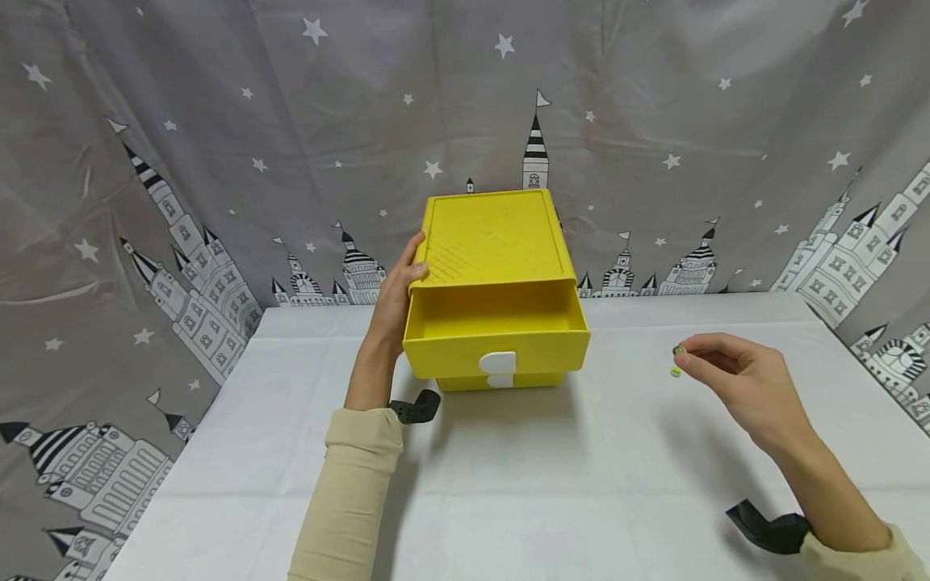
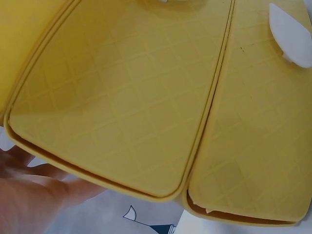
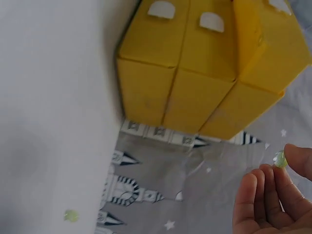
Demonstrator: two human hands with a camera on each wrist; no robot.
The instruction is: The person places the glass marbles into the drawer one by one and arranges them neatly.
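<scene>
A yellow drawer unit [image 1: 494,238] with a stack of drawers stands at the back middle of the table; its top drawer [image 1: 450,355] is pulled out, and its visible interior holds nothing. My left hand [image 1: 392,303] rests against the unit's left side, thumb near the front edge; in the left wrist view its fingers lie along that side, partly hidden. To the right, above the table, my right hand [image 1: 751,387] pinches a small clear-green glass gem [image 3: 279,159] between thumb and fingers. A second green gem [image 3: 71,215] lies on the white cloth below it.
White cloth [image 1: 508,500] covers the table. Behind it hangs a grey curtain [image 1: 349,145] printed with castles and stars. White handles [image 1: 498,363] stick out from the drawer fronts. A black wrist mount [image 1: 416,407] sits on each forearm.
</scene>
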